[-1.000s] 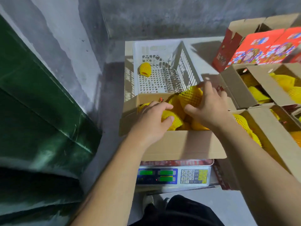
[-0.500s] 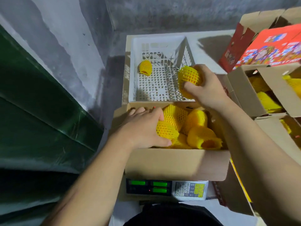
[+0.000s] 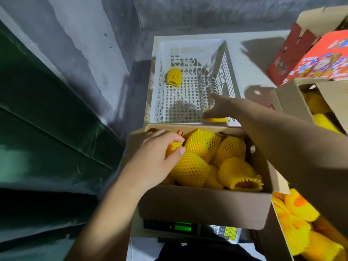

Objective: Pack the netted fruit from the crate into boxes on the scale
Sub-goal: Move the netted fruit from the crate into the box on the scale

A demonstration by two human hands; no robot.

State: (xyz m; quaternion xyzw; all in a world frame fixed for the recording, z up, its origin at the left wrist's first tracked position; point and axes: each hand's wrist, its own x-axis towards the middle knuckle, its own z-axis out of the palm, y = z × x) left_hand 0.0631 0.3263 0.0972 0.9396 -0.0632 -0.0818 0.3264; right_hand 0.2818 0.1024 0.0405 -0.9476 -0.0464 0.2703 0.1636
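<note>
Cardboard box (image 3: pixel 203 208) sits on the scale (image 3: pixel 188 227), full of yellow netted fruit (image 3: pixel 201 146). Left hand (image 3: pixel 160 159) pinches one fruit at the box's left edge. Farther back, the blurry right hand (image 3: pixel 222 108) reaches into the white crate (image 3: pixel 190 44), fingers spread over a fruit (image 3: pixel 216 120). One more fruit (image 3: pixel 174 77) lies by the crate's far left corner, near grey walls.

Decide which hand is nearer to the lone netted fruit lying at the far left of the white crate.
Right. The right hand reaches over the white crate at its near right corner, across the floor from the lone netted fruit. The left hand is farther, down in the cardboard box.
</note>
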